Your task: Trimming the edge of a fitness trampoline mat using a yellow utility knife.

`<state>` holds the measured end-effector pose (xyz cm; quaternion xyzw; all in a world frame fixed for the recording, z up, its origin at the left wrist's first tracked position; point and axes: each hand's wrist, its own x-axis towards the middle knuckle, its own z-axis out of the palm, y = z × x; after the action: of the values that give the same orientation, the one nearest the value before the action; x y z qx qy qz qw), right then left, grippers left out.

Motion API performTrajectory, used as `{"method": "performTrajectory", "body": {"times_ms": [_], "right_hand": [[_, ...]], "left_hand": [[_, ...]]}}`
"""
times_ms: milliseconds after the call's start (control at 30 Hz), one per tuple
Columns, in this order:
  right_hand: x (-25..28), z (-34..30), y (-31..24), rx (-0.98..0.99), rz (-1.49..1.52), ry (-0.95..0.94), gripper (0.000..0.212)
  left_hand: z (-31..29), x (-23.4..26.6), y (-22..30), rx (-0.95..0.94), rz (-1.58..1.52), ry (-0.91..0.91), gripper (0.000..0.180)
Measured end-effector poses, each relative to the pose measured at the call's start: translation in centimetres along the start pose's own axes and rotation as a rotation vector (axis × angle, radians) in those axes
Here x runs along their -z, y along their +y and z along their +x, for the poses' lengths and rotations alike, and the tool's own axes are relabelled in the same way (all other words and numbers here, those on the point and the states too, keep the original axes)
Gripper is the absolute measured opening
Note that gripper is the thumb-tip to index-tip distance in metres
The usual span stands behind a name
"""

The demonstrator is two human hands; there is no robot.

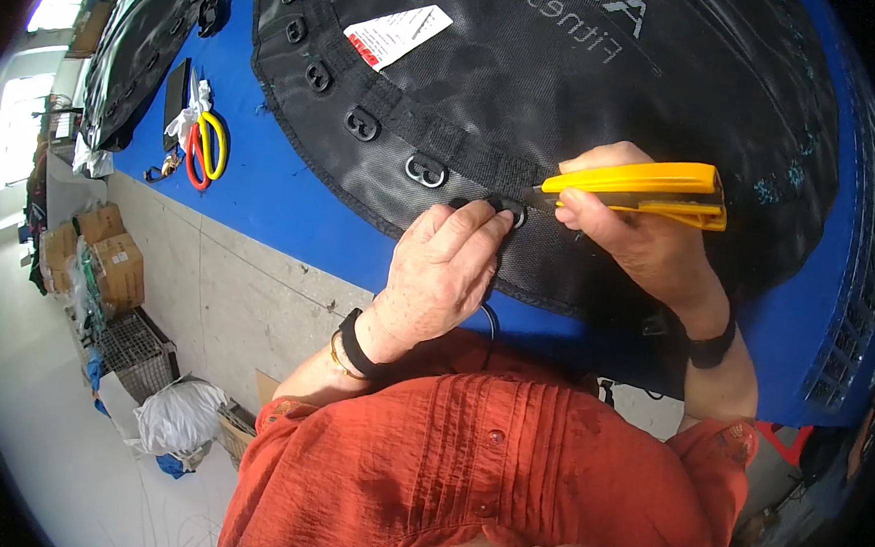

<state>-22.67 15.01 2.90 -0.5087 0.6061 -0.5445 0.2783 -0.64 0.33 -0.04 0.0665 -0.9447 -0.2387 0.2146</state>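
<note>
The right hand (651, 252) is wrapped round smooth yellow snips (654, 174), while the left hand (440, 266), fingers bent, grip unclear, touches a curved ring (521, 218) on the black mesh mat (568, 101) beneath them

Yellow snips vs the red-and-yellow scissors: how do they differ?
- Place: the yellow snips are held in the right hand; the scissors lie on the blue table.
- Colour: the snips' handles are yellow; the scissors have one red, one yellow.
- Shape: the snips' handles are long bars; the scissors' are loops.

Shared: both are cutting tools with some yellow in the handles.
</note>
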Motion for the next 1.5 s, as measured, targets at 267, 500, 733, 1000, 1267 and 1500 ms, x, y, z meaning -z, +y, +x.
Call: {"method": "performTrajectory", "body": {"times_ms": [267, 500, 733, 1000, 1267, 1500], "right_hand": [[-0.7, 0.3, 0.4, -0.037, 0.018, -0.024, 0.04], [-0.9, 0.6, 0.7, -0.02, 0.018, -0.052, 0.04], [-0.8, 0.5, 0.8, -0.017, 0.017, -0.079, 0.038], [-0.7, 0.3, 0.8, 0.052, -0.073, -0.081, 0.039], [-0.3, 0.3, 1.2, 0.159, -0.16, -0.088, 0.039], [0.3, -0.3, 0.9, 0.077, -0.106, -0.09, 0.044]], "left_hand": [[0.0, 0.0, 0.0, -0.006, -0.003, 0.002, 0.051], [-0.1, -0.1, -0.1, -0.011, 0.004, 0.002, 0.051], [0.0, 0.1, -0.1, -0.016, 0.008, -0.007, 0.051], [-0.1, 0.0, -0.2, -0.018, 0.01, -0.004, 0.052], [0.0, -0.1, -0.1, -0.011, 0.014, -0.002, 0.052], [0.0, -0.1, 0.0, 0.002, 0.01, 0.002, 0.048]]}}
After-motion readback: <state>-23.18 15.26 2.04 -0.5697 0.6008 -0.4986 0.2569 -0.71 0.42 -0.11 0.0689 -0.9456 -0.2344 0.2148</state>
